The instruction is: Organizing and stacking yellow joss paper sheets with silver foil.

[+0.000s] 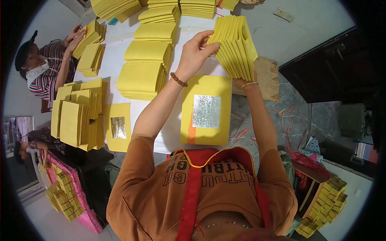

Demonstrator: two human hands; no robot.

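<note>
A thick fanned bundle of folded yellow paper [233, 52] is held up above the table's right end. At its left edge, the thumb and fingers of my left hand [197, 52] pinch the folds. My right hand [242, 82] grips the bundle from its lower right side, with the fingers mostly hidden behind the paper. Below the bundle, close to my body, lies a stack of flat yellow sheets [187, 108]; its top sheet carries a silver foil square [206, 111] and an orange strip.
Folded yellow bundles [142, 76] line the white table [155, 140] to the left. A single foil sheet [112, 138] lies beside stacked bundles [72, 120]. Across the left side, a person [44, 68] handles yellow paper. A wooden board [267, 78] and red strings are at right.
</note>
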